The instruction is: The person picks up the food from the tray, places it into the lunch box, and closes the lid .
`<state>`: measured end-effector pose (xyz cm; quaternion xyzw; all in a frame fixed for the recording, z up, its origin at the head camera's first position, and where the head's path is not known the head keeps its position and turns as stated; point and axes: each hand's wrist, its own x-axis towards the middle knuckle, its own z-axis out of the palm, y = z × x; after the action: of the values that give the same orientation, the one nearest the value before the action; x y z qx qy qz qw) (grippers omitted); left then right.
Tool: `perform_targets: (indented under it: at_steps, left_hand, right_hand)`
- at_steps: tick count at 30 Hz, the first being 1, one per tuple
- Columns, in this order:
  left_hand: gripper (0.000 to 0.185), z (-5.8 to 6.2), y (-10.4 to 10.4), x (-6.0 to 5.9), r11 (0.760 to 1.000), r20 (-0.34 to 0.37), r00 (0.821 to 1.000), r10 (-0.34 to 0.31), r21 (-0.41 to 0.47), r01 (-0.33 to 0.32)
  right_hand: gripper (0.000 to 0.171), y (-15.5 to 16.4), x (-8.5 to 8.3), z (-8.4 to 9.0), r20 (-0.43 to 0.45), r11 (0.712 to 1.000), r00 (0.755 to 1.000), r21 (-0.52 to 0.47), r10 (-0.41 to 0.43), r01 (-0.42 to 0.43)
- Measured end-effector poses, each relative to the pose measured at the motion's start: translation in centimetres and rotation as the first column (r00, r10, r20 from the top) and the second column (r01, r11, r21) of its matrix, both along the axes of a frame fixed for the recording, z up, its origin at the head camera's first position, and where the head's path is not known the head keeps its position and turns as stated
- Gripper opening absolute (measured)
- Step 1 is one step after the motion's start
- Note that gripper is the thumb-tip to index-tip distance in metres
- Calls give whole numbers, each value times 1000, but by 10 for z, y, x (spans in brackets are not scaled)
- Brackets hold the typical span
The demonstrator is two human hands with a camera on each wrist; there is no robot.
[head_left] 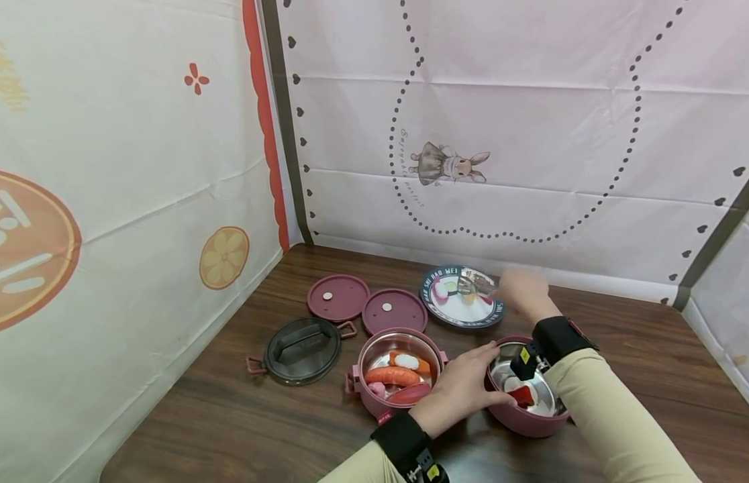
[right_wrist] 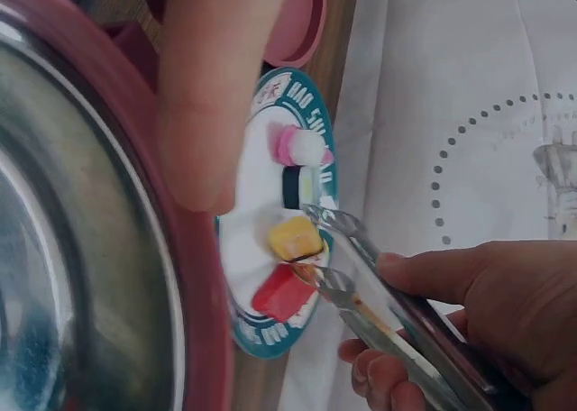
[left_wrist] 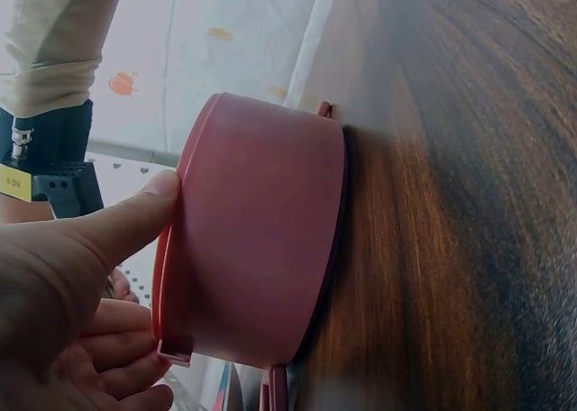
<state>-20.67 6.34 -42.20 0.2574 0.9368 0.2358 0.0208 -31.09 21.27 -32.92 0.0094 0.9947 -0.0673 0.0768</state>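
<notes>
My left hand (head_left: 462,386) grips the side of a dark pink pot (left_wrist: 261,231), thumb on its rim and the other fingers around near its handle. A red and white food piece (head_left: 522,396) lies inside this pot. Beyond it, my right hand (right_wrist: 487,312) holds metal tongs (right_wrist: 415,307) over a blue-rimmed plate (right_wrist: 261,159). The tong tips are at either side of a yellow toy food piece (right_wrist: 294,238). Beside that lie a red piece (right_wrist: 284,294), a black-banded white piece (right_wrist: 299,187) and a pink and white piece (right_wrist: 306,147).
A second pink pot (head_left: 380,406) stands left of my left hand, with a sausage (head_left: 392,376), an orange and white piece (head_left: 411,362) and pink pieces inside. Two dark pink round lids (head_left: 338,305) and a dark clear lid (head_left: 302,365) lie farther left. Printed cloth walls enclose the wooden table.
</notes>
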Motion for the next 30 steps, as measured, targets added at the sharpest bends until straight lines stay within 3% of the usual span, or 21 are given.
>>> perform_targets:
  at_steps: [4,15,30]
  left_hand:
    - [83,-1,0,1,1000,-23,1000,-12,5,12]
    - [83,-1,2,1,1000,-28,999,-21,4,21]
    - [83,-1,-2,2,1000,-23,1000,-8,10,9]
  right_hand:
    - [35,-1,0,-4,41,1000,999,14,-19,18]
    - [33,9,2,-7,-3,999,1000,25,23,-23]
    - [33,31,15,11,-52,995,995,-34,88,-90]
